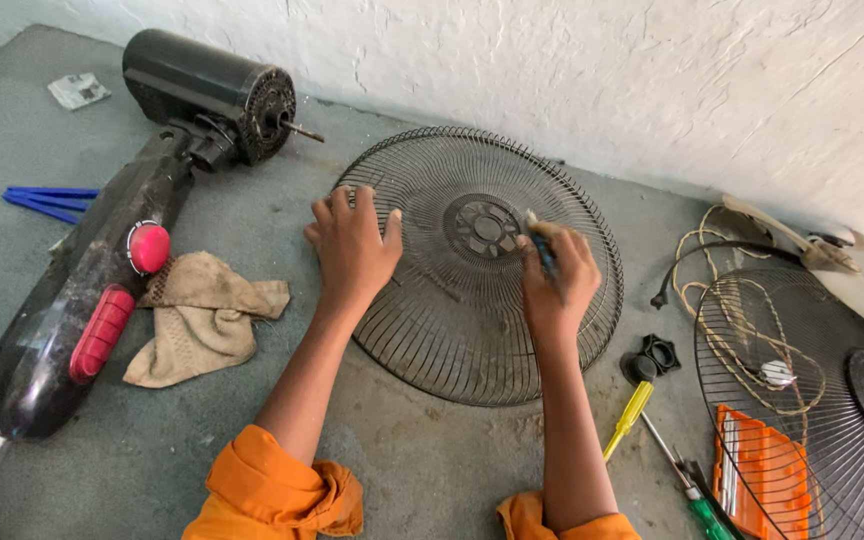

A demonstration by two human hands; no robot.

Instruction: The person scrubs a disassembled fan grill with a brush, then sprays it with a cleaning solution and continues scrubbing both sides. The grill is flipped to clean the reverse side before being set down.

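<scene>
A round black wire fan grille (432, 330) lies flat on the grey floor, its hub ring (485, 227) near the middle. My left hand (354, 243) rests flat on the grille's left side, fingers spread, pressing it down. My right hand (555, 278) is closed around a small brush (541, 243) with a dark handle, its pale bristles touching the wires just right of the hub. Orange sleeves cover both upper arms.
A black fan body (102, 270) with red knobs and its motor (214, 88) lies at left, a beige rag (200, 315) beside it. At right lie a second grille (802, 400), a cord, yellow (630, 417) and green (697, 500) screwdrivers, a black nut (659, 352). A white wall runs behind.
</scene>
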